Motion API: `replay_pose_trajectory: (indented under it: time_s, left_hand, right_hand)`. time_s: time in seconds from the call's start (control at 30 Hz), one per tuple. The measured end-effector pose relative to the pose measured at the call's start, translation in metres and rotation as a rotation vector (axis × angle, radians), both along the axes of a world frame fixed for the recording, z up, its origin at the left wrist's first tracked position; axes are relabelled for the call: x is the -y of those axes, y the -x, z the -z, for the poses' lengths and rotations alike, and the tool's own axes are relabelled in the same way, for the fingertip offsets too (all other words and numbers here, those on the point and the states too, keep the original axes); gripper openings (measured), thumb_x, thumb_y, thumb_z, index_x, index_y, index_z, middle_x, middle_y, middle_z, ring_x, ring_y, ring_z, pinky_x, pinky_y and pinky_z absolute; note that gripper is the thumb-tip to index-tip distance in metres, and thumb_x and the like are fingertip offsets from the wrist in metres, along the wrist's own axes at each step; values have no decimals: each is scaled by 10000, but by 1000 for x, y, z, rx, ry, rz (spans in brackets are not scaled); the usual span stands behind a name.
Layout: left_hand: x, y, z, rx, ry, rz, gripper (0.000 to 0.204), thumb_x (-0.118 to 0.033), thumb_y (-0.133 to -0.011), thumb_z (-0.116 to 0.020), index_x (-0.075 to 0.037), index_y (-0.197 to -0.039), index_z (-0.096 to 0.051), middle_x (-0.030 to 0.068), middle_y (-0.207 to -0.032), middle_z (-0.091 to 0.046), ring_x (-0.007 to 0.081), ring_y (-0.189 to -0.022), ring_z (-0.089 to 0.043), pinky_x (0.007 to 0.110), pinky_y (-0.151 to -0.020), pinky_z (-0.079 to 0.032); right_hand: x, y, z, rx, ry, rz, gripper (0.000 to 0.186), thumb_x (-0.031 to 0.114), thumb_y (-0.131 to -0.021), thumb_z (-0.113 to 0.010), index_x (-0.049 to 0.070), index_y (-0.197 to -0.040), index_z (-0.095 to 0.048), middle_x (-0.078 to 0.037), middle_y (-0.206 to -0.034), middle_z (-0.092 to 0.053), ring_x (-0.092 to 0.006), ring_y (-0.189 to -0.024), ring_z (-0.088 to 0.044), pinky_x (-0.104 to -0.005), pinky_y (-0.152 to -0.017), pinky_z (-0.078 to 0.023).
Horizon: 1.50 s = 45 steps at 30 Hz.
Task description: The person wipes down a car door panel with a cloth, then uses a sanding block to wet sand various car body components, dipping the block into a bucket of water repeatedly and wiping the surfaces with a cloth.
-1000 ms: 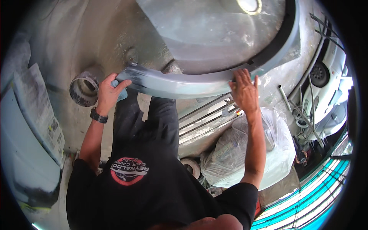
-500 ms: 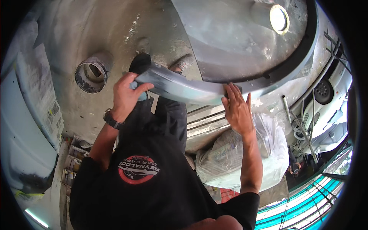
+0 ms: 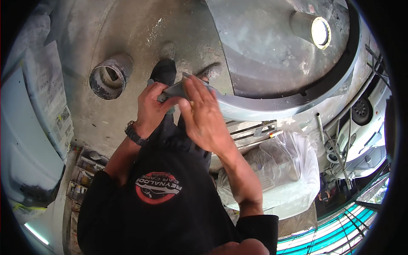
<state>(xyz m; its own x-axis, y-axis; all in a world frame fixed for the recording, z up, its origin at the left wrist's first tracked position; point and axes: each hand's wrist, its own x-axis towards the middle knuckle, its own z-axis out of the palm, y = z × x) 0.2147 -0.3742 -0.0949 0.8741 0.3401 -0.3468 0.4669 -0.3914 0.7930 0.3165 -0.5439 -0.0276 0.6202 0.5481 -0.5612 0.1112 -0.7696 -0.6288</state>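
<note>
Head view: right hand [image 3: 206, 114] has slid left along the panel [image 3: 272, 104].

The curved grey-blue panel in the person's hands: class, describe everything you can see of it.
The curved panel is a long, narrow strip, grey-blue and dull, perhaps painted plastic or metal. It arcs from the hands at centre out to the upper right, with a dark inner edge along its far stretch. The left hand grips its near end from the left; the right hand lies open and flat on its surface. It hangs above the concrete floor.
</note>
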Motion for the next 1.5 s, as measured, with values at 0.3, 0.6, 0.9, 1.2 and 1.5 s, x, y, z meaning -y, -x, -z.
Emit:
replay_pose_trajectory:
  time_s: [0.3,0.6,0.9,1.2,1.5]
  left_hand:
    - [8,-2,-7,-34,15,19,339,-157,-717,-896,-4,-886,-644,114,-779,-615,282,-706,-587,369,-643,-467]
    - [11,2,-3,-90,-71,23,315,-150,-796,-860,2,-927,-618,66,-743,-581,140,-683,-518,298,-649,-466]
    - [13,5,-3,-138,-53,-33,372,-169,-764,-879,25,-955,-625,108,-801,-610,224,-697,-574,320,-673,-485]
    - [12,3,-4,-153,-66,-22,373,-167,-765,-876,35,-954,-626,125,-807,-602,242,-705,-568,328,-679,-481]
    - [11,10,0,-148,-41,-83,407,-173,-733,-900,35,-953,-628,127,-791,-596,239,-689,-560,329,-662,-483]
  right_hand:
    - [11,11,1,13,-67,65,547,313,-1036,-501,-101,-1392,-465,-300,-1428,-486,-413,-1385,-433,-602,-1136,-303]
    - [230,-62,43,313,627,-287,321,321,-1053,-468,87,-1237,-588,-120,-1463,-497,-283,-1379,-483,-707,-1135,-242]
    - [237,-88,38,181,517,-336,364,318,-1075,-412,102,-1302,-598,-89,-1431,-560,-301,-1370,-494,-732,-1127,-238]
    - [276,-118,56,350,639,-522,329,323,-1064,-438,141,-1285,-600,-91,-1430,-547,-261,-1386,-468,-792,-1058,-268]
    - [192,-55,41,12,296,-321,365,297,-1067,-412,64,-1268,-609,-128,-1388,-584,-299,-1327,-516,-641,-1145,-239]
